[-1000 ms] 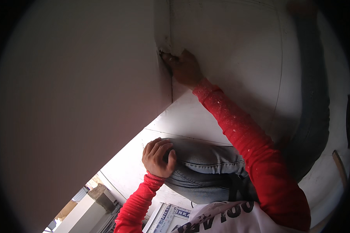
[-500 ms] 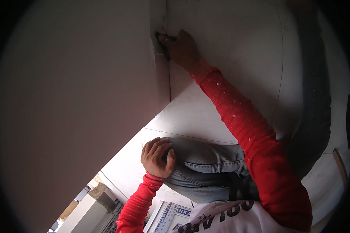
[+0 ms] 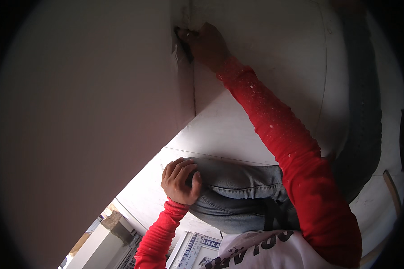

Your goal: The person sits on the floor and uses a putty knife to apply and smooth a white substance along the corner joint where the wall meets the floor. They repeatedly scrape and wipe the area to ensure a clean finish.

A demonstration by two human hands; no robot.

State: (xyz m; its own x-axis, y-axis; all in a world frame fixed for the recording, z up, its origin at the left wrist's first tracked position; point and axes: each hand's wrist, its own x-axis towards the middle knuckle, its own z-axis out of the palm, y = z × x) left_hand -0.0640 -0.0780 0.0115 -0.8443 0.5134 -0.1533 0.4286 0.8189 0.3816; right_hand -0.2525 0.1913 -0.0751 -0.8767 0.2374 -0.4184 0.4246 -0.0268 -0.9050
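My right hand (image 3: 208,47) reaches far forward, its fingers closed on a dark flat tool (image 3: 184,47). Shadow hides what kind of tool it is. It lies against the strip where the pale wall (image 3: 81,116) meets the white tiled floor (image 3: 265,85), and a light scrap or smear (image 3: 175,54) shows beside it. Nearer to me, my left hand (image 3: 179,181) rests on my bent knee in grey-blue jeans (image 3: 238,181), its fingers spread loosely over the fabric and holding nothing.
The wall fills the left side, ending in a slanting lower edge. At the lower left are a white block-like ledge (image 3: 96,246) and a white framed panel with blue printed tape (image 3: 197,251). A thin curved strip (image 3: 392,192) lies at the far right.
My right hand and the dark tool have slid a little farther forward along the foot of the wall. My left hand has stayed on the knee.
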